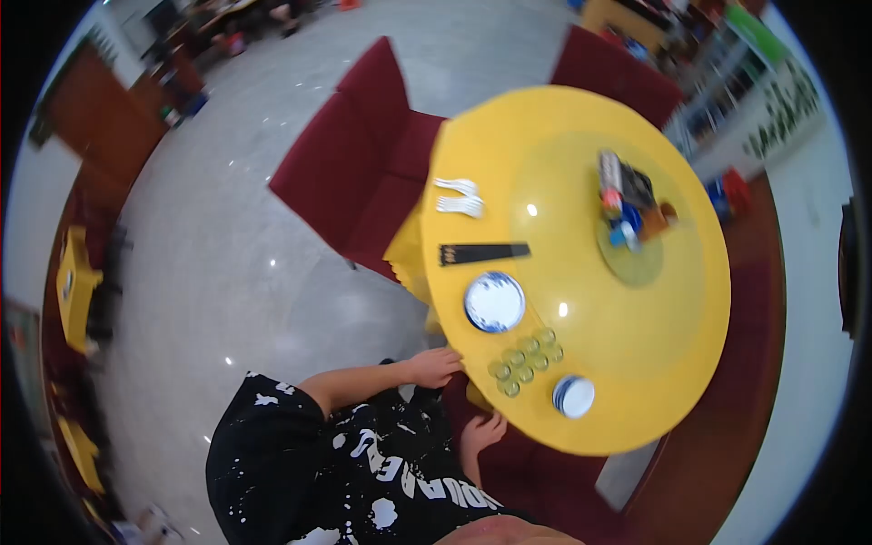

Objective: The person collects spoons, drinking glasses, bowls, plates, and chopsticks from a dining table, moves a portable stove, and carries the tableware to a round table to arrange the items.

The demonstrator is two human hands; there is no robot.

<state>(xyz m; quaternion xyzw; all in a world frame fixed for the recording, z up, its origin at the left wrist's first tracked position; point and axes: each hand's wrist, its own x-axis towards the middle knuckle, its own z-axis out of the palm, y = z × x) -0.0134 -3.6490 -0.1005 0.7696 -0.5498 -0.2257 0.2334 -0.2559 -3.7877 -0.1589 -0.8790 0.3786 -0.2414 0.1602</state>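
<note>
My left hand (436,367) rests at the near left edge of the round yellow table (636,363), its fingers extended and touching the rim. Lower down, my right hand (483,431) touches the same edge with its fingers slightly apart. Neither hand shows an object in it. Closest to them on the table stand several small clear glasses (527,360). Stacked blue-rimmed white plates (495,302) lie beyond the glasses, and stacked bowls (574,397) are to their right. Farther up are a dark flat packet (483,253) and white spoons (460,198).
A glass turntable (631,263) on the table bears bottles and packets (622,200). Dark red chairs (350,168) stand at the table's left and another chair (613,77) behind it. A red bench (536,468) is below the near edge. People sit far off at the upper left.
</note>
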